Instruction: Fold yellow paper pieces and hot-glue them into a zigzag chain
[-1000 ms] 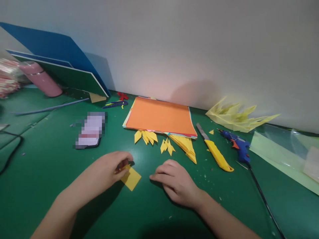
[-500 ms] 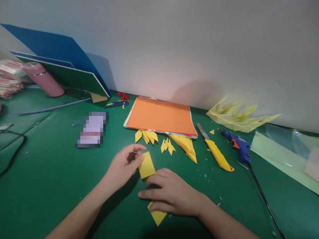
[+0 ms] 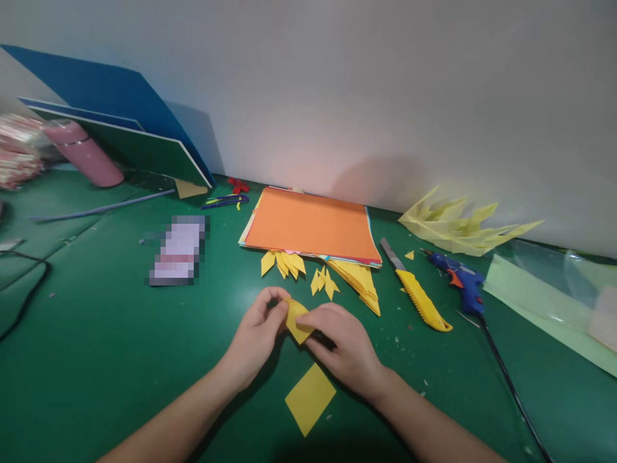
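Between my two hands is a small yellow paper square (image 3: 298,326), turned cornerwise and slightly curved. My left hand (image 3: 259,334) pinches its upper left corner between thumb and fingers. On the right side, my right hand (image 3: 343,344) grips it with the thumb on top and the fingers behind, partly hidden. Another yellow paper square (image 3: 311,399) lies flat on the green table just below my hands. Beyond them lie folded yellow paper pieces (image 3: 325,283), a fanned bunch of yellow pointed pieces (image 3: 284,263) and a stack of yellow paper triangles (image 3: 359,283).
An orange-topped paper stack (image 3: 313,222) lies by the wall. To the right are a yellow craft knife (image 3: 419,299) with its blade out, a blue glue gun (image 3: 463,280) with a cord, and a pale yellow folded-paper piece (image 3: 463,228). A pink bottle (image 3: 84,154) leans at left.
My right hand has moved up off the lower square and taken hold of the held square's right side. My left hand has shifted slightly right with that square, now turned cornerwise.
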A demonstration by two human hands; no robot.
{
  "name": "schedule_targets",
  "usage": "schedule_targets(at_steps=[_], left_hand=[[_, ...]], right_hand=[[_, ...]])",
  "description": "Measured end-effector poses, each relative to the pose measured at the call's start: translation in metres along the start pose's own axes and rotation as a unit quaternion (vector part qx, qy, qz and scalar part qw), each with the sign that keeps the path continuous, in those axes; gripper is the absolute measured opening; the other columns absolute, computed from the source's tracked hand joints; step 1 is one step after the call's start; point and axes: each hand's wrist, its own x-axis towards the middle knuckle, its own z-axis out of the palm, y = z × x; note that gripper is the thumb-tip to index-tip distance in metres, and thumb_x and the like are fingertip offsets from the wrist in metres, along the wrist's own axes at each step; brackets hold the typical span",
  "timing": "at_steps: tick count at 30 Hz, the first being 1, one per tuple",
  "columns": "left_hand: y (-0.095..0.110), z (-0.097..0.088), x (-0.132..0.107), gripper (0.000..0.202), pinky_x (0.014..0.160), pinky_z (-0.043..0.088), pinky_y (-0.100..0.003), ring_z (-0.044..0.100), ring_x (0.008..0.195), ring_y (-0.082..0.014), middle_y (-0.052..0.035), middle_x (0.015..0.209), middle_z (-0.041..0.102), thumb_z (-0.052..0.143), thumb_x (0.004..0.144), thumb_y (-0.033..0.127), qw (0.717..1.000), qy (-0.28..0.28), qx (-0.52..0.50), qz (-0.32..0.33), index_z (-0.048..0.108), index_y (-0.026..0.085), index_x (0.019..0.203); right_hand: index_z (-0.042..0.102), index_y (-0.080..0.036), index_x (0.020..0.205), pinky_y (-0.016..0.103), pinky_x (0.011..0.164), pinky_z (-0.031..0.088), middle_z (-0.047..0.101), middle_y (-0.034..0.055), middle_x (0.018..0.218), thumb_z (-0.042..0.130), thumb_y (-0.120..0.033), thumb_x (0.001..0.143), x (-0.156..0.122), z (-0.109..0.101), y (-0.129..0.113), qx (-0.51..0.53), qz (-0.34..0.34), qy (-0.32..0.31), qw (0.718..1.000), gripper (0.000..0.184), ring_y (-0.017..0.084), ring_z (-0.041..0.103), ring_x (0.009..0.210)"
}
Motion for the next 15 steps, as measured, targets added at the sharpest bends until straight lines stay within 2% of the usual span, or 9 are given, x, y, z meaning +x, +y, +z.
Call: schedule_targets(at_steps=[5,7,10,12,15], left_hand=[[0.003,-0.002,-0.001,0.018,0.063,0.045,-0.023,0.051,0.067,-0.0108,0.0033,0.073,0.051,0.061,0.073,0.032,1.0,-0.022,0.0,0.004,0.052,0.019,0.081],[0.003,-0.004,0.0,0.016,0.062,0.045,-0.022,0.05,0.065,-0.0102,0.0032,0.075,0.051,0.059,0.073,0.027,0.999,-0.029,0.032,0.02,0.054,0.019,0.086],[-0.001,-0.006,0.002,0.026,0.063,0.047,-0.024,0.052,0.065,-0.0107,0.0017,0.08,0.054,0.054,0.072,0.02,0.991,-0.072,0.096,0.05,0.056,0.02,0.098],[-0.004,-0.007,0.003,0.029,0.063,0.048,-0.027,0.054,0.065,-0.0118,-0.0001,0.083,0.055,0.051,0.072,0.018,0.981,-0.098,0.146,0.08,0.057,0.021,0.101],[-0.007,-0.009,0.002,0.023,0.061,0.047,-0.026,0.054,0.068,-0.0123,-0.0027,0.088,0.054,0.047,0.075,0.014,0.948,-0.099,0.251,0.166,0.061,0.02,0.092]], right_hand=[[0.063,-0.022,0.082,0.03,0.069,0.047,0.068,0.0014,0.076,0.057,-0.016,0.087,0.003,-0.003,0.002,0.049,0.0,0.036,0.998,0.01,0.016,0.06,0.072],[0.063,-0.023,0.08,0.03,0.07,0.049,0.068,0.0007,0.075,0.059,-0.016,0.085,0.002,-0.003,0.003,0.08,0.033,0.066,0.994,0.01,0.016,0.061,0.072],[0.063,-0.023,0.079,0.03,0.07,0.051,0.068,0.0016,0.079,0.06,-0.018,0.082,0.001,-0.002,0.007,0.139,0.112,0.109,0.978,0.007,0.016,0.063,0.075],[0.062,-0.022,0.08,0.03,0.069,0.053,0.067,0.0027,0.081,0.06,-0.019,0.081,0.0,-0.001,0.01,0.179,0.156,0.126,0.963,0.004,0.016,0.064,0.075],[0.062,-0.021,0.081,0.029,0.067,0.054,0.067,0.0028,0.08,0.058,-0.02,0.08,-0.001,0.0,0.011,0.201,0.18,0.126,0.955,0.004,0.016,0.064,0.074]])
